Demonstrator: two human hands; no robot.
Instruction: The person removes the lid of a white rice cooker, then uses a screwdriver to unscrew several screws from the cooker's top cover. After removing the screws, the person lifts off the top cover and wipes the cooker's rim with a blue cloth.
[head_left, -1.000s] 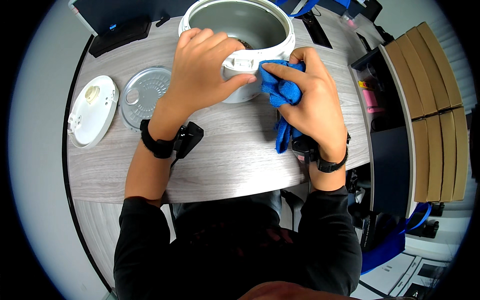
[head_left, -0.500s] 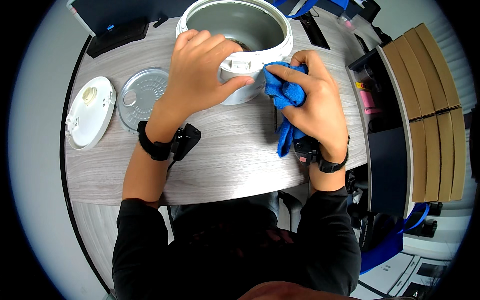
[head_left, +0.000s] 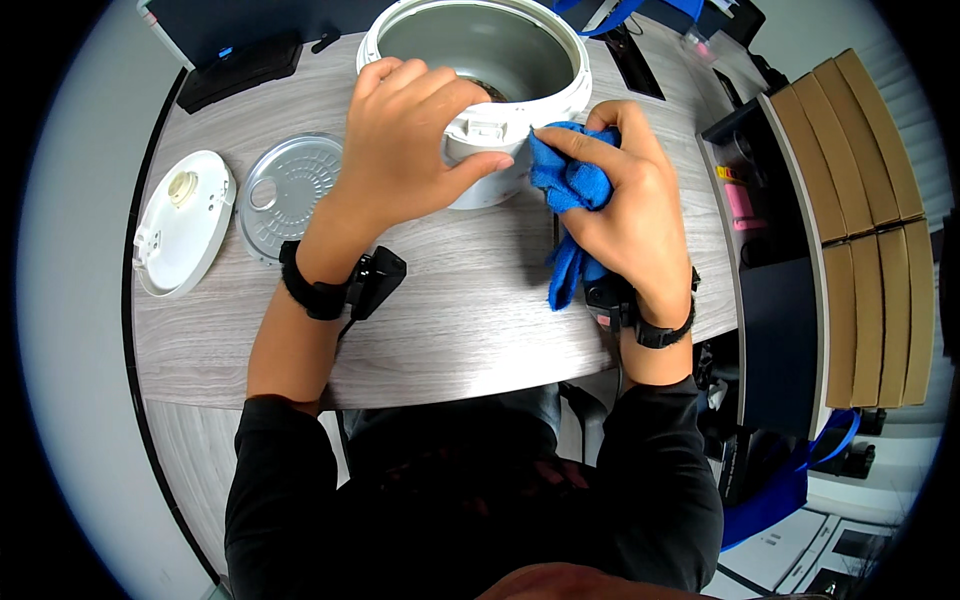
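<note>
A white rice cooker body [head_left: 548,110], its grey inside showing, stands uncovered at the far middle of the desk. My left hand [head_left: 395,150] grips its near left rim, fingers over the edge and thumb stretched along the outer front. In my right hand [head_left: 640,195] is a bunched blue cloth [head_left: 575,175], pressed against the cooker's near right rim; one end dangles below. On the left lie a round white lid [head_left: 195,240] and a metal inner lid [head_left: 298,195] with a hole and dimples. What lies at the cooker's bottom is partly hidden by my left hand.
A black case [head_left: 240,75] lies at the back left of the wood-grain desk [head_left: 470,330]. To the right, a shelf unit [head_left: 785,330] holds small items, with several cardboard boxes [head_left: 860,150] beside it. A blue bag [head_left: 770,510] sits below.
The view has shifted slightly. My right hand and the cloth have moved a little along the cooker's rim, and the cloth's hanging end has swung left. My left hand keeps its hold.
</note>
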